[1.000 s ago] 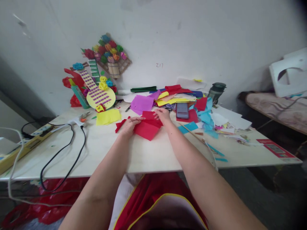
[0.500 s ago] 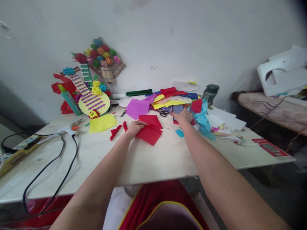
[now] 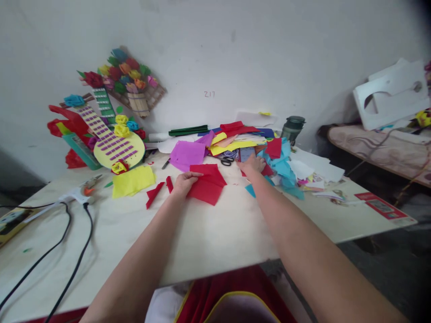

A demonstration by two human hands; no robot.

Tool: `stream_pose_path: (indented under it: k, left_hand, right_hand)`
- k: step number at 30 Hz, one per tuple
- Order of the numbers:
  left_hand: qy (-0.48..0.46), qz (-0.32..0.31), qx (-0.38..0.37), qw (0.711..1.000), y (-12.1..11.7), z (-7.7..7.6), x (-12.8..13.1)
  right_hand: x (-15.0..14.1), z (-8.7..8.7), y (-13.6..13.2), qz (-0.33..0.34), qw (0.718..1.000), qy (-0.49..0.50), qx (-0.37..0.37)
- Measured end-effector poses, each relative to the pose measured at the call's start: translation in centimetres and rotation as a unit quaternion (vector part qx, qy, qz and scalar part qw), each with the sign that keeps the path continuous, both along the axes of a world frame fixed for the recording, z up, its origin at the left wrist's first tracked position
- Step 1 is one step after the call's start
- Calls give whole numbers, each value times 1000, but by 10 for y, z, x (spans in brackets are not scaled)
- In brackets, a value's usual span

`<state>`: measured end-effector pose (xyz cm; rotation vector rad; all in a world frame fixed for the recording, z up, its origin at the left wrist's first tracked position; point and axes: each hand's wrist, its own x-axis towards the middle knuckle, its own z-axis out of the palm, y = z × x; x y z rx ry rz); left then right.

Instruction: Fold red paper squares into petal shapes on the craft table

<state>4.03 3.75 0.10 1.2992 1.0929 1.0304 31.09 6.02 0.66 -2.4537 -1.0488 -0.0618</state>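
My left hand (image 3: 185, 183) is closed on the left edge of a red sheet of crepe paper (image 3: 207, 190), which lies creased on the table. Further right, my right hand (image 3: 253, 165) reaches into the scraps with thumb and fingers apart. It rests over red paper (image 3: 267, 170), just in front of a grey-blue phone-like rectangle (image 3: 247, 154); its fingertips are partly hidden. Black-handled scissors (image 3: 227, 161) lie left of that hand, and a blue scrap (image 3: 250, 190) is below it. Two narrow red strips (image 3: 155, 195) lie left of my left hand.
Purple paper (image 3: 186, 154), yellow paper (image 3: 134, 181) and crumpled light-blue paper (image 3: 283, 166) surround the hands. A paper-flower guitar (image 3: 119, 149) and a glue bottle (image 3: 81, 150) stand at left. A glue gun (image 3: 76, 196) trails black cords. A dark bottle (image 3: 292, 128) stands behind.
The view has shifted, so the left-side things sit further left. My left hand has drawn back slightly on the red paper, and the paper's upper fold lies flatter. My right hand stays among the scraps.
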Motion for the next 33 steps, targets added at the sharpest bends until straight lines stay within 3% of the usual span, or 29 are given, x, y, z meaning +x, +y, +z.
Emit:
stream_pose_path:
  k: [7, 13, 24, 33]
  left_hand:
    - [-9, -18, 11, 1000, 9, -11, 0]
    - [-24, -27, 6, 999, 7, -12, -1]
    - [-50, -32, 3, 998, 4, -11, -2]
    - [-54, -34, 0, 998, 0, -7, -1]
  right_hand:
    - [2, 8, 9, 10, 1000, 4, -9]
    - [1, 15, 10, 13, 1000, -10, -18]
    - [-2, 21, -15, 36, 999, -40, -10]
    - [-3, 23, -33, 56, 990, -119, 49]
